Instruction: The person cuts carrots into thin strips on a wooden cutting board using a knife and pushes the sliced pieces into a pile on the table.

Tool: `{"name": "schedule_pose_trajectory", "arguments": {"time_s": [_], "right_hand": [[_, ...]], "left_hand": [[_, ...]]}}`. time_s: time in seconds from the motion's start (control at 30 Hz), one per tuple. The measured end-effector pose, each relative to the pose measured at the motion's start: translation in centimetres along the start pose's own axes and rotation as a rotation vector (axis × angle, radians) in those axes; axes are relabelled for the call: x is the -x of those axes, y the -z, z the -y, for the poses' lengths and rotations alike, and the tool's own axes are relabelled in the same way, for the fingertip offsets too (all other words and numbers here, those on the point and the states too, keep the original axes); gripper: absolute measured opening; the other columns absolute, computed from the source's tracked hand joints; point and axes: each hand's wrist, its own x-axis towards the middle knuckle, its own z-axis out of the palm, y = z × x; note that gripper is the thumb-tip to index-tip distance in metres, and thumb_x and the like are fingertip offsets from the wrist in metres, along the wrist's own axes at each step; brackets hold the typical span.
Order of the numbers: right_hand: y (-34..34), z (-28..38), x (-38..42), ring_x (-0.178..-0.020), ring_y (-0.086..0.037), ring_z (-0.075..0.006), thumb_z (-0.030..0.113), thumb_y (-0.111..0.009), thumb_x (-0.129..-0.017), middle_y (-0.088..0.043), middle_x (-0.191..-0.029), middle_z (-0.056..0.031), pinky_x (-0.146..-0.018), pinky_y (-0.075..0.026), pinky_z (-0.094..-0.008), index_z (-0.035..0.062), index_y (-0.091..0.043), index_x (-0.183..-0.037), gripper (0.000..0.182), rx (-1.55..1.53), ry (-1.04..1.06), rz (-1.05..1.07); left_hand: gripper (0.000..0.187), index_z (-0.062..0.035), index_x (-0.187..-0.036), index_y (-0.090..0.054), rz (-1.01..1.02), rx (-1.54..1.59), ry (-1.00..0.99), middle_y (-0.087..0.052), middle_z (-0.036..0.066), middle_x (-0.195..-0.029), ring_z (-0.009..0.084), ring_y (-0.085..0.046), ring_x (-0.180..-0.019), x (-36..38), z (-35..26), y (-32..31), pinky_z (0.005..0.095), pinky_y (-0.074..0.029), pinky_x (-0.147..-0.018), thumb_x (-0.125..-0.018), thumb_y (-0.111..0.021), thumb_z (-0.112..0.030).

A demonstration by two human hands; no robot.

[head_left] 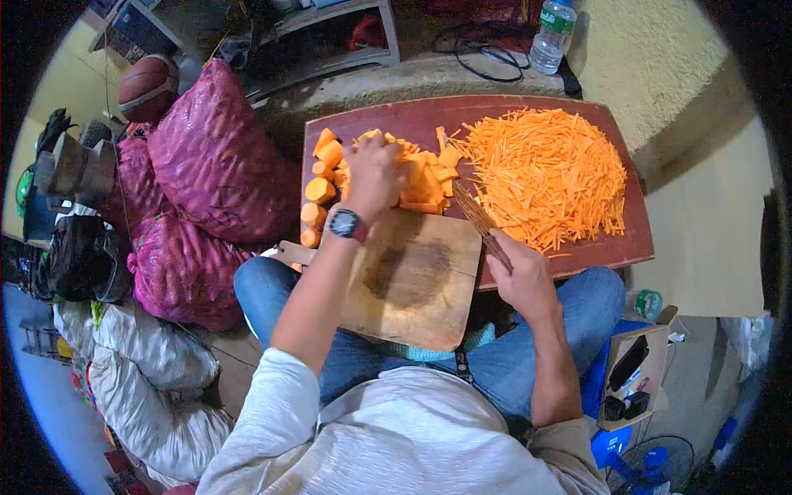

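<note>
Right fingers [499, 269] clasp a knife [472, 210], left fingers [376, 142] curl over orange pieces [426, 186], grip unclear, green bottle label [557, 19] illegible.

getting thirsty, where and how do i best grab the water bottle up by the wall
Probably around the clear body of the bottle, below the green label, from the camera's side. It seems to stand upright; that rounded stretch faces the camera unobstructed, while the wall rises to its right.

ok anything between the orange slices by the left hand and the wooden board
Nothing visible: the orange slices lie just beyond the far edge of the wooden board. The right hand holds a brown tool to the side.
</note>
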Motion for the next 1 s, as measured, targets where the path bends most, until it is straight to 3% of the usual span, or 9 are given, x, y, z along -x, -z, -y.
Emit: {"name": "schedule_pose_trajectory", "arguments": {"time_s": [0.17, 0.23, 0.27, 0.47, 0.53, 0.67, 0.83, 0.9, 1.0], "right_hand": [[-0.5, -0.1, 0.0, -0.098, -0.076, -0.0454, 0.012, -0.075, -0.094, -0.077, -0.107, -0.0261, -0.085, -0.061, -0.0519, 0.0015, -0.068, -0.134, 0.042, 0.035, 0.031, 0.004], [-0.4, -0.1, 0.0, -0.097, -0.076, -0.0451, 0.011, -0.076, -0.093, -0.077, -0.106, -0.026, -0.084, -0.061, -0.0516, 0.0019, -0.068, -0.134, 0.043, 0.03, 0.038, 0.011], [-0.4, -0.2, 0.1, -0.097, -0.076, -0.0451, 0.011, -0.076, -0.093, -0.077, -0.106, -0.026, -0.084, -0.061, -0.0516, 0.0019, -0.068, -0.134, 0.043, 0.035, 0.039, 0.01], [-0.5, -0.7, 0.2, -0.097, -0.077, -0.0448, 0.011, -0.078, -0.092, -0.077, -0.106, -0.0272, -0.084, -0.062, -0.0515, -0.0009, -0.068, -0.135, 0.045, 0.017, 0.016, -0.002], [-0.5, -0.6, 0.1, -0.096, -0.077, -0.0447, 0.011, -0.079, -0.092, -0.077, -0.105, -0.0276, -0.084, -0.062, -0.0512, -0.0023, -0.069, -0.135, 0.046, 0.0, 0.014, -0.007], [-0.5, -0.5, 0.1, -0.096, -0.077, -0.0447, 0.012, -0.079, -0.092, -0.077, -0.105, -0.0278, -0.084, -0.062, -0.0508, -0.0024, -0.07, -0.133, 0.045, 0.02, 0.006, -0.008], [-0.1, -0.1, 0.3, -0.096, -0.079, -0.0411, 0.011, -0.079, -0.093, -0.078, -0.107, -0.0278, -0.084, -0.062, -0.0468, -0.0036, -0.07, -0.134, 0.044, -0.014, -0.048, -0.015], [0.6, 1.6, 0.7, -0.096, -0.079, -0.0386, 0.011, -0.077, -0.095, -0.078, -0.106, -0.0263, -0.085, -0.061, -0.0444, -0.004, -0.07, -0.135, 0.043, -0.078, -0.058, -0.02], [0.9, 4.0, 1.9, -0.094, -0.079, -0.0342, 0.01, -0.074, -0.099, -0.078, -0.104, -0.0234, -0.085, -0.06, -0.0403, -0.0048, -0.069, -0.136, 0.04, -0.268, -0.158, 0.055]], "left_hand": [[0.033, -0.0142, -0.112, -0.081, -0.01, 0.068, -0.014, -0.071, 0.009, -0.12, 0.0369, -0.062, -0.118, -0.2, 4.6, 0.2, 0.0559, -0.043, -0.095, -0.082, -0.086, -0.029], [0.031, -0.0136, -0.111, -0.081, 0.183, 0.094, -0.033, -0.07, 0.011, -0.12, 0.0379, -0.062, -0.12, -0.9, 5.1, -0.1, 0.0559, -0.043, -0.094, -0.084, -0.084, -0.028], [0.031, -0.0136, -0.111, -0.081, 0.178, 0.098, -0.034, -0.07, 0.011, -0.12, 0.0379, -0.062, -0.12, -1.2, 5.2, -0.3, 0.0559, -0.043, -0.094, -0.084, -0.084, -0.028], [0.021, -0.0116, -0.106, -0.079, 0.059, 0.001, -0.13, -0.071, 0.014, -0.112, 0.037, -0.065, -0.109, -1.2, 5.6, -1.3, 0.0537, -0.043, -0.091, -0.085, -0.078, -0.015], [0.016, -0.0102, -0.103, -0.077, 0.192, 0.036, -0.137, -0.071, 0.014, -0.107, 0.0362, -0.066, -0.105, -1.2, 5.0, 0.3, 0.0525, -0.042, -0.092, -0.087, -0.076, -0.013], [0.012, -0.0083, -0.1, -0.075, 0.0, 0.045, -0.209, -0.069, 0.012, -0.104, 0.034, -0.066, -0.104, 0.0, 4.8, 1.0, 0.0499, -0.042, -0.092, -0.089, -0.074, -0.011], [0.014, -0.0084, -0.098, -0.072, -0.141, 0.057, -0.255, -0.068, 0.011, -0.1, 0.0294, -0.066, -0.103, 6.4, -0.6, 5.8, 0.05, -0.043, -0.101, -0.085, -0.071, -0.004], [0.022, -0.0085, -0.104, -0.072, -0.111, -0.008, -0.336, -0.064, 0.008, -0.099, 0.0296, -0.064, -0.1, 10.4, -2.8, 6.3, 0.0492, -0.047, -0.095, -0.082, -0.072, -0.008], [0.026, -0.0072, -0.109, -0.071, 0.014, 0.041, -0.301, -0.064, 0.01, -0.1, 0.0302, -0.064, -0.101, 16.6, -5.4, 6.0, 0.0488, -0.047, -0.096, -0.083, -0.073, -0.011]]}}
